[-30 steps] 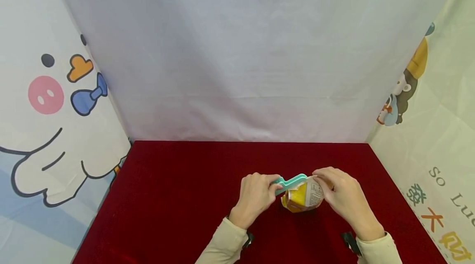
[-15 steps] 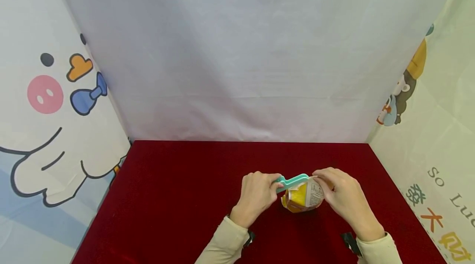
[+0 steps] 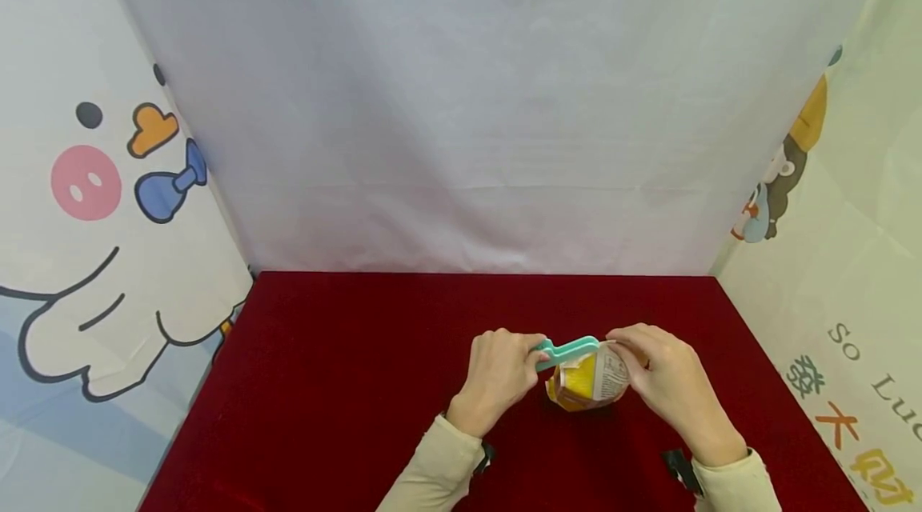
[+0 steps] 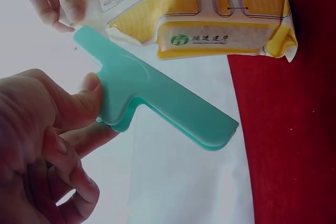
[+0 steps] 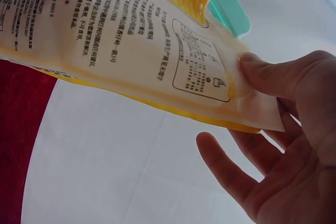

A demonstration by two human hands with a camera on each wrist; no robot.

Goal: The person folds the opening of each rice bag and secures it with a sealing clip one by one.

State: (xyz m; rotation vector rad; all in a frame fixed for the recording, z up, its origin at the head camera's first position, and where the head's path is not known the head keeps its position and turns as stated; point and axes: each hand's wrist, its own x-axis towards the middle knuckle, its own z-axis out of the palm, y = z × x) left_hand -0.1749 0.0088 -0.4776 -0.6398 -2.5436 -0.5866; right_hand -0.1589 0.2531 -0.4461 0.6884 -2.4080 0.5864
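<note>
My left hand (image 3: 497,372) pinches the handle of a teal bag clip (image 3: 572,350) between thumb and fingers. In the left wrist view, the long bar of the clip (image 4: 168,95) slants beside the top of a yellow and white printed food bag (image 4: 210,30), one end close to the right fingertips. My right hand (image 3: 666,388) pinches the top corner of the bag (image 3: 587,380), thumb on the printed face. In the right wrist view, part of the clip (image 5: 233,9) shows behind the edge of the bag (image 5: 131,51), and some right fingers stand away from it.
A dark red tabletop (image 3: 360,384) lies beneath the hands. White cloth (image 3: 468,136) hangs at its back edge. Printed panels with cartoon figures stand at the left (image 3: 86,256) and right (image 3: 828,296).
The left hand and the clip have shifted very slightly to the right along the bag's top. The right hand and the bag stay almost where they were.
</note>
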